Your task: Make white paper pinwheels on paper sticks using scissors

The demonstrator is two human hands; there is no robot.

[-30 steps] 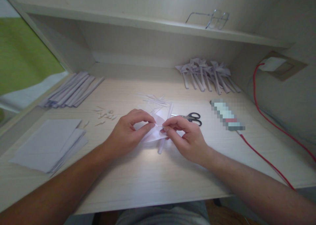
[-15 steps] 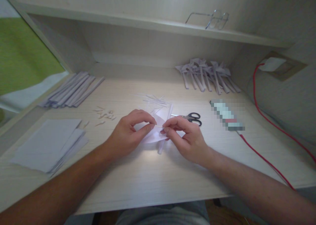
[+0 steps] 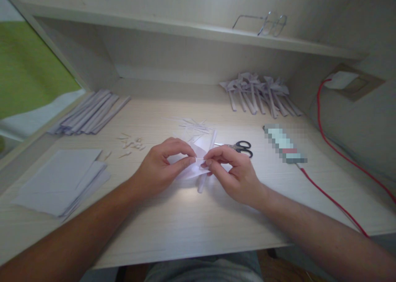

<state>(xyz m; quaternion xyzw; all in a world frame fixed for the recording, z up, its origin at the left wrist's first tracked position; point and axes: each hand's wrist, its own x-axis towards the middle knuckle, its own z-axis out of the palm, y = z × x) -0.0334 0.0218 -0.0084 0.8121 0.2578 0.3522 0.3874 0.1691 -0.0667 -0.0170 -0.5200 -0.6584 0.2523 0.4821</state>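
Between my hands spans a thin pale toothpick [image 3: 200, 158], with a small white bit of paper at its left end. My left hand [image 3: 168, 160] is closed in a pinch at that end. Thumb and index finger of my right hand [image 3: 230, 170] pinch the other end. Just below lies a bent white paper pinwheel [image 3: 202, 144], partly covered by my fingers. A rolled paper tube [image 3: 213, 138] runs under it, slanting toward me. Whether my right lower fingers grip the pinwheel, I cannot tell.
Scissors [image 3: 244, 149] and thin paper strips [image 3: 194, 126] lie beyond my hands. At left are paper tubes [image 3: 89, 113], paper sheets [image 3: 58, 179] and small paper-wrapped sticks [image 3: 133, 144]. Finished pinwheels [image 3: 253, 92], a blurred phone [image 3: 284, 144] and its red cable [image 3: 334, 199] lie right.
The white bit at my left fingertips now shows more plainly. My hands have barely moved, and the things on the desk stay in place.
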